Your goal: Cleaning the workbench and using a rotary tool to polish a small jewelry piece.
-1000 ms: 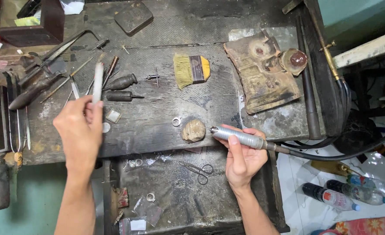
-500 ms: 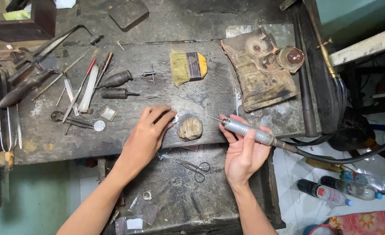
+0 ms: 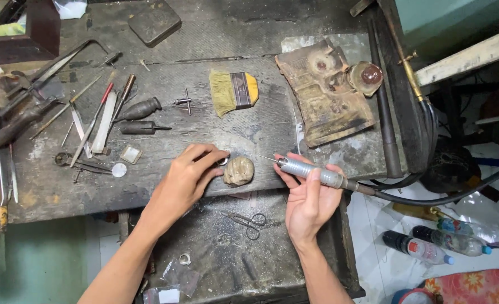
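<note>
My right hand (image 3: 308, 200) grips a silver rotary handpiece (image 3: 311, 171) with a thin bit pointing left and a black hose running off to the right. My left hand (image 3: 187, 180) rests on the worn workbench (image 3: 165, 197), its fingertips pinching a small metal ring (image 3: 223, 161). A tan lump-shaped block (image 3: 238, 170) sits just right of those fingers, between the two hands.
Files, gravers and a white stick (image 3: 104, 122) lie at the left. A yellow brush (image 3: 233, 91) and a scorched pad (image 3: 322, 95) sit farther back. Small scissors (image 3: 246, 220) and a ring (image 3: 184, 259) lie in the lower tray. Bottles (image 3: 429, 242) lie on the floor at right.
My left hand put down the white stick among the tools, came across to the block and closed its fingertips on the small ring. The right hand kept the handpiece, shifting slightly.
</note>
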